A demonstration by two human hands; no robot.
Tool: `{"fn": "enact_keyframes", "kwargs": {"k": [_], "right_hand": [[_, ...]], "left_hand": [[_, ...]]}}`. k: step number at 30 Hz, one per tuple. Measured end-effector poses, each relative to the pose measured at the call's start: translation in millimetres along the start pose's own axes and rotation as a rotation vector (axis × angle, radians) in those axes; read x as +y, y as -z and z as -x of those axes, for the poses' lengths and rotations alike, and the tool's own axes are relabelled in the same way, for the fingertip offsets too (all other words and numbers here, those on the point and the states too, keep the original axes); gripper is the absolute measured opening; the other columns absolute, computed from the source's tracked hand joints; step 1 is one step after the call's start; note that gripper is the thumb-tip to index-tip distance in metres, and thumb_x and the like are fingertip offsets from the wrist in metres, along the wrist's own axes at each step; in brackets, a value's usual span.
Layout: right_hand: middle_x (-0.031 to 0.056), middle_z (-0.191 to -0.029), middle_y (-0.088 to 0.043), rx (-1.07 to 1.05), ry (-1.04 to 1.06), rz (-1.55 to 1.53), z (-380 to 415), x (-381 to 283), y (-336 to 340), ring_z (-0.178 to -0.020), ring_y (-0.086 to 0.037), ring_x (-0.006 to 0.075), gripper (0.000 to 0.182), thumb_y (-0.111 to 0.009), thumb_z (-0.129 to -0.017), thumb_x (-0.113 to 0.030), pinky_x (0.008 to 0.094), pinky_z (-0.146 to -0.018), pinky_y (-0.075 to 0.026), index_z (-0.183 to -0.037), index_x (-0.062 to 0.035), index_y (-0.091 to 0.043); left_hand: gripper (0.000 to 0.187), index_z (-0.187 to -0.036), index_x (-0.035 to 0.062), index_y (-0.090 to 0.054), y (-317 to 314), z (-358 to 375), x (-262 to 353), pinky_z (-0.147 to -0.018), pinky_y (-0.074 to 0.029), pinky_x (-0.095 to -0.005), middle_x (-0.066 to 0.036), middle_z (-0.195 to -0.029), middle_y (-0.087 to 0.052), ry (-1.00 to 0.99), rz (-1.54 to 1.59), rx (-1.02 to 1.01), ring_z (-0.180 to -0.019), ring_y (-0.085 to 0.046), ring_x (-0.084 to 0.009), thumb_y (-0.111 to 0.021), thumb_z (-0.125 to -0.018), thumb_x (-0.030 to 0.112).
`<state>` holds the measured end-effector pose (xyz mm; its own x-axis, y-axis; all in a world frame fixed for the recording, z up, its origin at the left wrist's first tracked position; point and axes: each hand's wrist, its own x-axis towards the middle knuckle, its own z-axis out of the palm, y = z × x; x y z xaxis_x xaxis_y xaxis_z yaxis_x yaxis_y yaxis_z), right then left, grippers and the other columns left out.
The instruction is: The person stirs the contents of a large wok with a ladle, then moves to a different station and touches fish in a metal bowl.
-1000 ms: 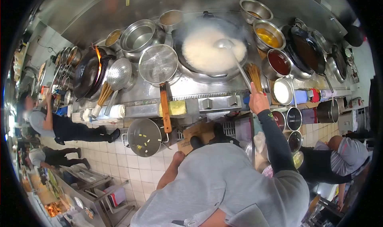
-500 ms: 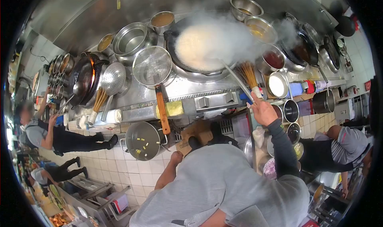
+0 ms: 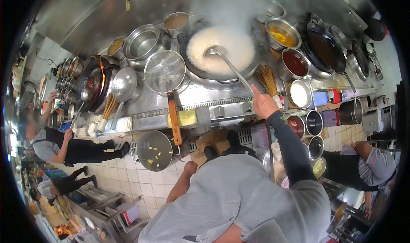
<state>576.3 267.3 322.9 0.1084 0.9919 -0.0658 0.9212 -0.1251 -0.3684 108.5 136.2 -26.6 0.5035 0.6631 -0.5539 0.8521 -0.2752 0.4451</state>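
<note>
Head view shows two hands. Left hand (image 3: 190,168) is curled; I cannot tell if its grip holds something. Right hand (image 3: 265,105) has its grip narrow around one ladle (image 3: 232,67), by the handle. At the steel worktop (image 3: 197,97) are one mesh strainer (image 3: 165,71) and two bamboo brushes (image 3: 268,80); farther, forward-left of the grip, the ladle's bowl is at pale liquid (image 3: 240,50) inside one wok (image 3: 184,50). Three other persons (image 3: 49,150) are in the tiled room.

— What moved?
— The ladle's bowl (image 3: 215,50); it has come left in the pale liquid (image 3: 240,42), out of the steam (image 3: 228,8) that hid it half a second ago; the right hand (image 3: 265,105) has swung left.
— And the steam?
— Cleared from the oil bowl (image 3: 273,44); it rises farther left.
</note>
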Motion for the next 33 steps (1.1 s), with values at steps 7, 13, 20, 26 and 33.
{"fn": "enact_keyframes", "kwargs": {"k": [7, 13, 20, 26, 33], "right_hand": [[0.0269, -0.082, -0.057, -0.041, -0.174, 0.007, -45.6, -3.9, -13.1, -0.076, -0.056, 0.0417, 0.056, -0.043, -0.076, -0.014, 0.0477, -0.07, -0.043, -0.129, -0.0081, -0.028], [0.0238, -0.084, -0.058, 0.008, -0.18, 0.095, -72.7, 9.0, -23.4, -0.077, -0.057, 0.0381, 0.058, -0.043, -0.075, -0.012, 0.0444, -0.071, -0.045, -0.131, -0.0113, -0.026], [0.0229, -0.078, -0.056, 0.115, -0.158, 0.19, -69.9, 43.0, -42.4, -0.071, -0.056, 0.0388, 0.062, -0.046, -0.075, -0.014, 0.0463, -0.065, -0.044, -0.132, -0.0117, -0.022], [0.0239, -0.081, -0.057, 0.026, -0.228, 0.225, -33.0, 35.6, -24.2, -0.071, -0.058, 0.0367, 0.065, -0.045, -0.073, -0.012, 0.0451, -0.065, -0.045, -0.133, -0.0127, -0.02], [0.0215, -0.071, -0.058, 0.085, -0.222, 0.205, 15.8, 36.9, -23.4, -0.063, -0.057, 0.0371, 0.059, -0.046, -0.073, -0.011, 0.0456, -0.06, -0.045, -0.129, -0.0112, -0.027]], "left_hand": [[0.017, -0.071, 0.0031, -0.059, 16.4, 6.2, 29.4, -0.065, -0.047, -0.037, -0.018, -0.075, -0.06, 0.288, 0.327, 0.073, -0.075, -0.058, -0.0323, -0.05, -0.07, 0.017], [0.021, -0.07, 0.0018, -0.058, 18.2, 10.1, 36.2, -0.065, -0.047, -0.0379, -0.018, -0.074, -0.06, 0.338, 0.379, 0.07, -0.074, -0.058, -0.033, -0.047, -0.073, 0.019], [0.025, -0.071, 0.0022, -0.059, -24.3, -8.4, -9.4, -0.066, -0.047, -0.0401, -0.022, -0.075, -0.059, 0.078, 0.19, 0.108, -0.076, -0.057, -0.0359, -0.045, -0.075, 0.022], [0.025, -0.073, 0.002, -0.06, 6.0, 1.8, 22.0, -0.067, -0.047, -0.0399, -0.021, -0.077, -0.059, 0.282, 0.327, 0.116, -0.077, -0.057, -0.0365, -0.044, -0.075, 0.022], [0.027, -0.078, 0.0047, -0.062, -17.3, -1.4, -4.9, -0.069, -0.046, -0.0398, -0.021, -0.08, -0.059, 0.255, 0.321, 0.048, -0.078, -0.057, -0.0363, -0.043, -0.076, 0.024]]}}
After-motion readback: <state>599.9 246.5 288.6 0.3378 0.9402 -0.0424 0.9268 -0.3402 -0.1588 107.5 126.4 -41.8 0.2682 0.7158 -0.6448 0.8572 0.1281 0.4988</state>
